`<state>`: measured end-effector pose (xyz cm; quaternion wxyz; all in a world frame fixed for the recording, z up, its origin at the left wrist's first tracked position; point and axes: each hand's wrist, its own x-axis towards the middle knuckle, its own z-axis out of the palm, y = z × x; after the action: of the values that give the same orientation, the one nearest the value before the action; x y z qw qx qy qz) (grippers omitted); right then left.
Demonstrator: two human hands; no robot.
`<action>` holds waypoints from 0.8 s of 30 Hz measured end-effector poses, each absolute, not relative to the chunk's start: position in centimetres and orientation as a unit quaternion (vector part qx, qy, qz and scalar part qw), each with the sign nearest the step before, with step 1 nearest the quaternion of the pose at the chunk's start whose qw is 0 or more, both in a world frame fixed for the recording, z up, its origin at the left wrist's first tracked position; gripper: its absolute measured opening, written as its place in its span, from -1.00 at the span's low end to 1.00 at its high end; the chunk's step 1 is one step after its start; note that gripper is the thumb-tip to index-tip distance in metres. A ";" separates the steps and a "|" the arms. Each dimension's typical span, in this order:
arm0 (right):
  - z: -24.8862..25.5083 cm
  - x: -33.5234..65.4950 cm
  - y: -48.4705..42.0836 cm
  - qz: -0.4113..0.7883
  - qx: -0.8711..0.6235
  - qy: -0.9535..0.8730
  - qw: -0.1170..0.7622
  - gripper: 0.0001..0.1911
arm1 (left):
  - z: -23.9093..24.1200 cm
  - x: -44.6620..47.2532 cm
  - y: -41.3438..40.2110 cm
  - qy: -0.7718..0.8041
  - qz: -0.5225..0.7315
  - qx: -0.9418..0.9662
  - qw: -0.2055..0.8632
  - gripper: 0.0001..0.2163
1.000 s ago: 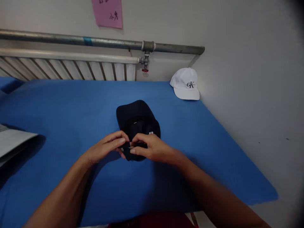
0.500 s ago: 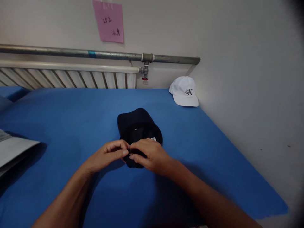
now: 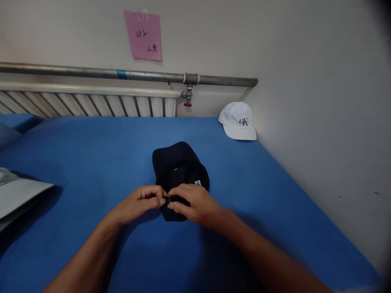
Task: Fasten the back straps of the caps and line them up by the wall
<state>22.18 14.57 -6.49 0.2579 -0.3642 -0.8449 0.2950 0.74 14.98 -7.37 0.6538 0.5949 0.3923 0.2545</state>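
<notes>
A dark navy cap (image 3: 179, 162) lies upside down on the blue table cover (image 3: 91, 162), its brim pointing away from me. My left hand (image 3: 139, 203) and my right hand (image 3: 192, 203) meet at the cap's near edge. Both pinch the back strap and its small metal buckle (image 3: 167, 199) between thumb and fingers. A small white label shows inside the cap beside my right hand.
A white cap (image 3: 240, 121) with a black logo sits at the table's far right corner by the wall. A grey flat object (image 3: 18, 195) lies at the left edge. A radiator (image 3: 91, 103) and metal pipe (image 3: 128, 75) run behind the table, under a pink note (image 3: 143, 34).
The view has tilted upward, so everything sits lower in frame. My fingers have kept pinching the strap, closing in slightly around the buckle.
</notes>
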 end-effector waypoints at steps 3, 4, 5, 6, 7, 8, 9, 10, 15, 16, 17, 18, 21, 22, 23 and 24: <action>-6.2 22.1 14.6 0.349 -0.380 -0.819 0.251 -0.85 | -7.3 0.8 15.0 0.392 0.254 0.595 0.654 -0.79; -6.1 22.1 14.6 0.379 -0.387 -0.801 0.256 -0.83 | -7.3 0.9 15.1 0.390 0.257 0.594 0.655 -0.78; -6.1 22.0 14.7 0.413 -0.396 -0.777 0.263 -0.82 | -7.2 0.9 15.1 0.388 0.259 0.593 0.656 -0.78; -6.0 22.0 14.7 0.449 -0.404 -0.751 0.268 -0.81 | -7.2 0.9 15.1 0.386 0.261 0.592 0.657 -0.77; -6.0 22.0 14.8 0.482 -0.411 -0.726 0.267 -0.81 | -7.2 0.9 15.1 0.386 0.261 0.592 0.658 -0.77; -6.0 22.1 14.9 0.509 -0.418 -0.706 0.260 -0.82 | -7.2 0.9 15.0 0.384 0.258 0.593 0.659 -0.77; -6.0 22.1 15.0 0.528 -0.424 -0.693 0.248 -0.83 | -7.1 0.9 15.0 0.381 0.254 0.595 0.660 -0.78; -6.0 22.1 15.1 0.538 -0.427 -0.688 0.233 -0.83 | -7.1 0.9 15.0 0.378 0.251 0.598 0.660 -0.78; -5.9 22.3 15.2 0.546 -0.426 -0.699 0.178 -0.75 | -7.2 0.9 14.8 0.355 0.244 0.613 0.663 -0.79; -5.9 22.3 15.2 0.551 -0.424 -0.697 0.174 -0.75 | -7.2 0.9 14.8 0.349 0.241 0.615 0.665 -0.80; -6.0 22.3 15.2 0.557 -0.423 -0.694 0.172 -0.75 | -7.2 0.9 14.8 0.344 0.238 0.616 0.668 -0.80; -6.0 22.2 15.2 0.564 -0.422 -0.688 0.172 -0.75 | -7.2 0.8 14.8 0.341 0.235 0.616 0.670 -0.81; -6.3 22.0 15.2 0.582 -0.425 -0.670 0.177 -0.74 | -7.3 0.7 14.8 0.338 0.228 0.615 0.675 -0.82; -6.3 21.9 15.2 0.587 -0.426 -0.664 0.180 -0.74 | -7.3 0.7 14.8 0.338 0.227 0.614 0.676 -0.83; -6.4 21.9 15.2 0.592 -0.427 -0.660 0.181 -0.74 | -7.4 0.7 14.8 0.337 0.228 0.612 0.678 -0.84; -6.4 21.9 15.3 0.597 -0.427 -0.655 0.182 -0.74 | -7.4 0.6 14.8 0.337 0.231 0.610 0.680 -0.85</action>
<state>21.86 15.26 -6.36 0.1823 -0.4266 -0.6549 0.5965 0.62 14.82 -7.37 0.6796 0.6095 0.3369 0.2305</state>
